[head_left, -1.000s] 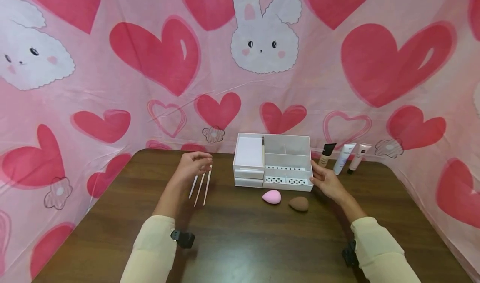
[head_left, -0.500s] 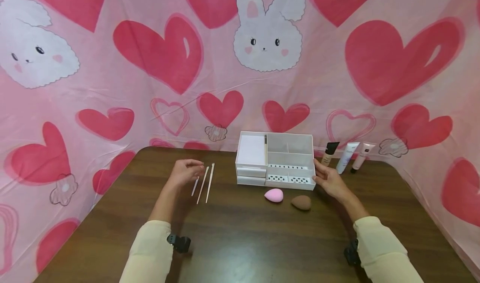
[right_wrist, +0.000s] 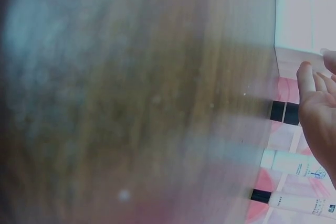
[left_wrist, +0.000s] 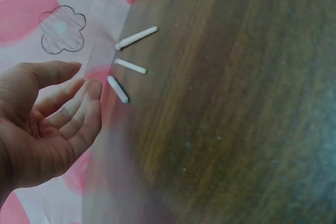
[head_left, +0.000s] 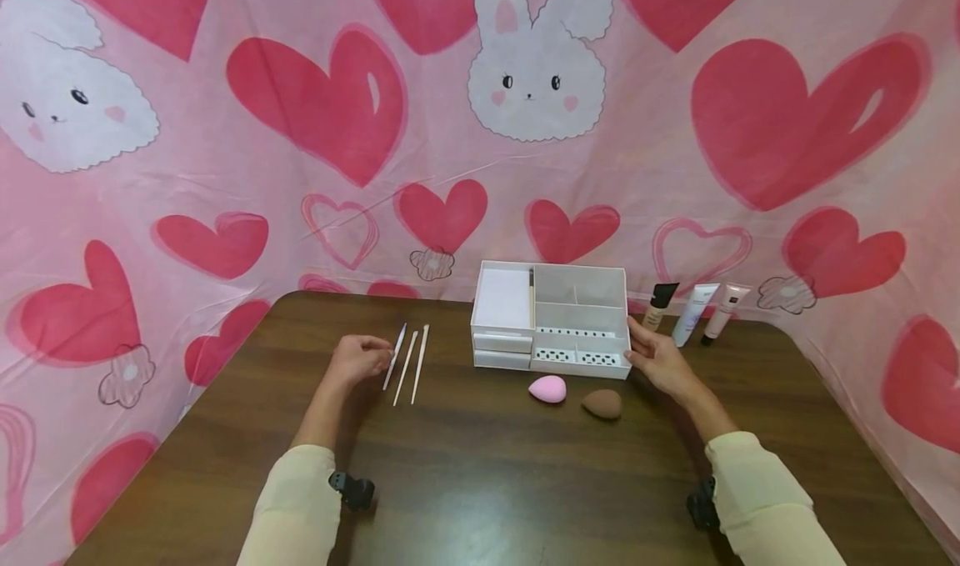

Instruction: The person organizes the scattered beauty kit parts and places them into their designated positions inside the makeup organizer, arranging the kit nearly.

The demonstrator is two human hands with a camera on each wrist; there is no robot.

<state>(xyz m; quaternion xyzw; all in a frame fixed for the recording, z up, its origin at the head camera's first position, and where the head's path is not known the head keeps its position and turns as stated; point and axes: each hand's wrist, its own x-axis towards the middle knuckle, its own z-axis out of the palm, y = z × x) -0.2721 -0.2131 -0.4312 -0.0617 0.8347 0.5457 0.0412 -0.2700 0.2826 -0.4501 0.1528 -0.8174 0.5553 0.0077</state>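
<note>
Left hand beside three sticks lying left of box; thumb and fingertips narrowly apart, nothing between. Right fingers, nearly straight, touch box's right side. Best nudge sticks lightly, keep them parallel.

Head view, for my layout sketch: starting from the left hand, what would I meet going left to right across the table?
Left hand → three slim sticks → white organizer → beige-and-black tube → white tube → pink tube.
</note>
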